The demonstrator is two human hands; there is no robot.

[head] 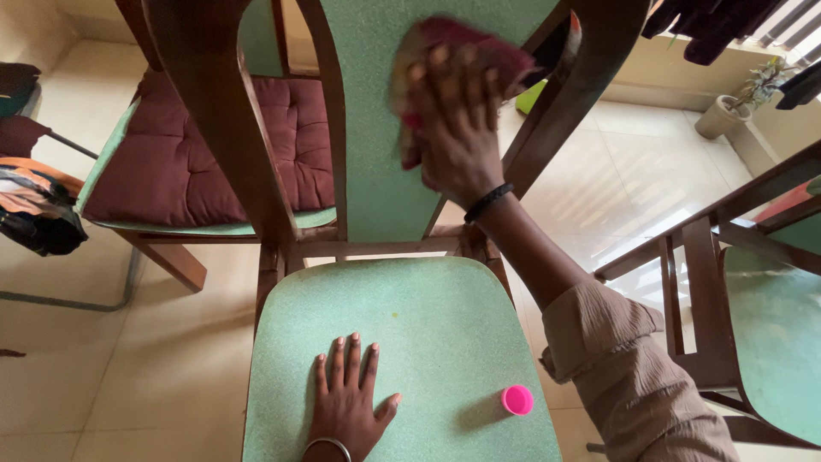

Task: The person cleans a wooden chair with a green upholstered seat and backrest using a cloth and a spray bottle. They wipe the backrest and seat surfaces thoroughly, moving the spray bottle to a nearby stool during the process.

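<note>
Grip, right hand (457, 128): fingers spread flat and pressing a dark red cloth (479, 47) against the green back panel (376, 154) of a wooden chair (222, 128); nothing pinched, the cloth is held by palm pressure alone. The picture is blurred here, so the exact finger hold on the cloth's edges cannot be told.

Grip, left hand (346, 402): open, fingers splayed, palm down on the green seat (410, 316), holding nothing, apparently bracing the chair.

Item: cloth, bunched, high on the back panel, partly under the right hand and showing above the fingers.

Item: small pink cap (516, 399), loose on the seat near its right front edge, apart from both hands and just beside the right sleeve (624, 376).

Item: second chair with maroon cushion (180, 154), behind; third green-seated chair (770, 334) at right; potted plant (744, 98) on the tiled floor (128, 342).

Risks, as judged:
- Cap may roll or be swept off the seat; cause, the sleeve or forearm passing close over it, or the chair rocking.
- Cloth may slip from under the palm and drop to the seat or floor; cause, flat pressure with no pinch.
- Chair may tip backward or skid on smooth tile; cause, a push high on the back if the left hand lifts.
</note>
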